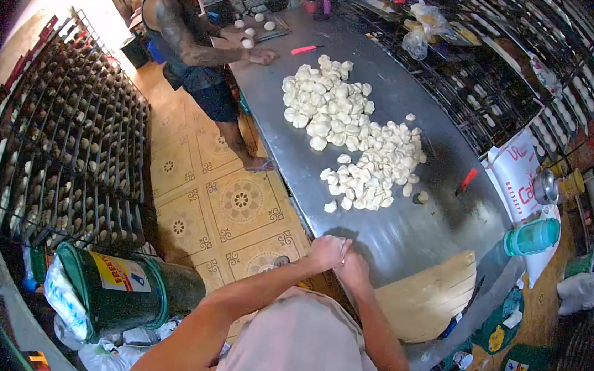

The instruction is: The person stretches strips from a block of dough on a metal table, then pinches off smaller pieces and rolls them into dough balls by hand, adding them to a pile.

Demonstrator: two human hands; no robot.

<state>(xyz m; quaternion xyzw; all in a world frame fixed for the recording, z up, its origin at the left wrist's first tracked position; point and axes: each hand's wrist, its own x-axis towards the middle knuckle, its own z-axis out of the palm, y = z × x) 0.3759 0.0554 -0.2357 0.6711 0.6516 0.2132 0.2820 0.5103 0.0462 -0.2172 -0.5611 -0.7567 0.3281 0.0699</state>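
Observation:
My left hand (327, 253) and my right hand (355, 271) meet at the table's near edge, close to my body. Fingers on both are closed and pressed together; whatever lies between them, perhaps something small and pale, is too small to make out. Beyond them, a large heap of white dough pieces (374, 168) spreads over the metal table (414, 229). The nearest loose dough piece (331, 207) lies a short way ahead of my hands, apart from them. To the right of my right hand is a flat tan sheet or board (425, 298).
Across the table's left side stands a co-worker (186, 39), one hand on the tabletop. Red-handled tools (468, 178) lie on the table. Racks of dough pieces (72, 142) line the left, with a green drum (115, 290) below. A teal container (533, 238) sits at the right edge.

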